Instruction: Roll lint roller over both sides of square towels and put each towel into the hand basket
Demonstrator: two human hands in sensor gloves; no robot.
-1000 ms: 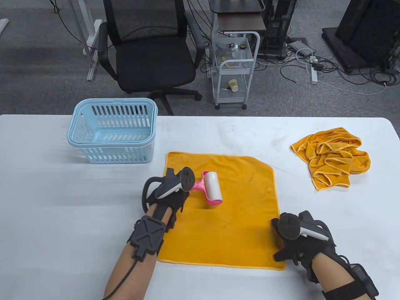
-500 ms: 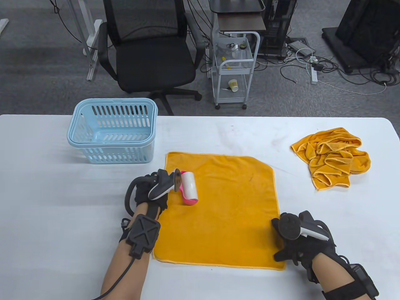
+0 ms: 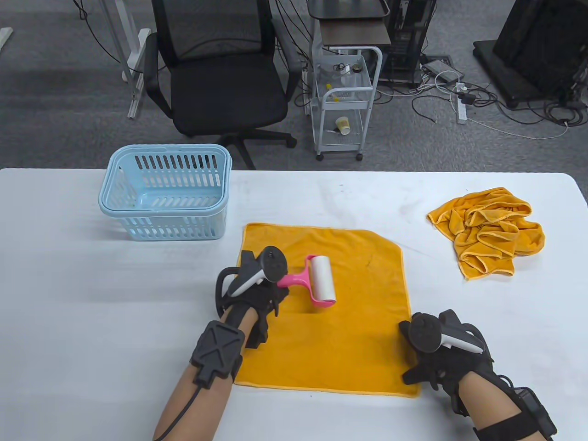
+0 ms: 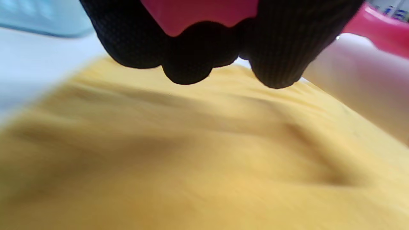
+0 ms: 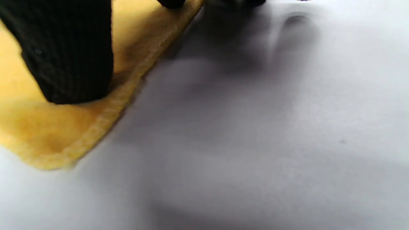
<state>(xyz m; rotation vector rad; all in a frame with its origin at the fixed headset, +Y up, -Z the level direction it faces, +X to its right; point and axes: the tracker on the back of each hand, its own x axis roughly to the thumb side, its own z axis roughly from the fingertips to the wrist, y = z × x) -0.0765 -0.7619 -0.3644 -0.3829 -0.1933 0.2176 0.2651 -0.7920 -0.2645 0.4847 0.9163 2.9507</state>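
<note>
Left grip (image 3: 257,294) curls round the pink handle of the roller (image 3: 321,280), whose white drum lies on the flat towel (image 3: 358,321), left of its centre, so the sticky sheet meets the nap. Right grip (image 3: 436,358) presses straight fingers (image 5: 68,57) on the near right corner, likely to stop the cloth creeping. A second towel (image 3: 489,232) waits crumpled at the tabletop's (image 3: 69,298) right. The basket (image 3: 163,202) stands at far left, holding no towel.
</note>
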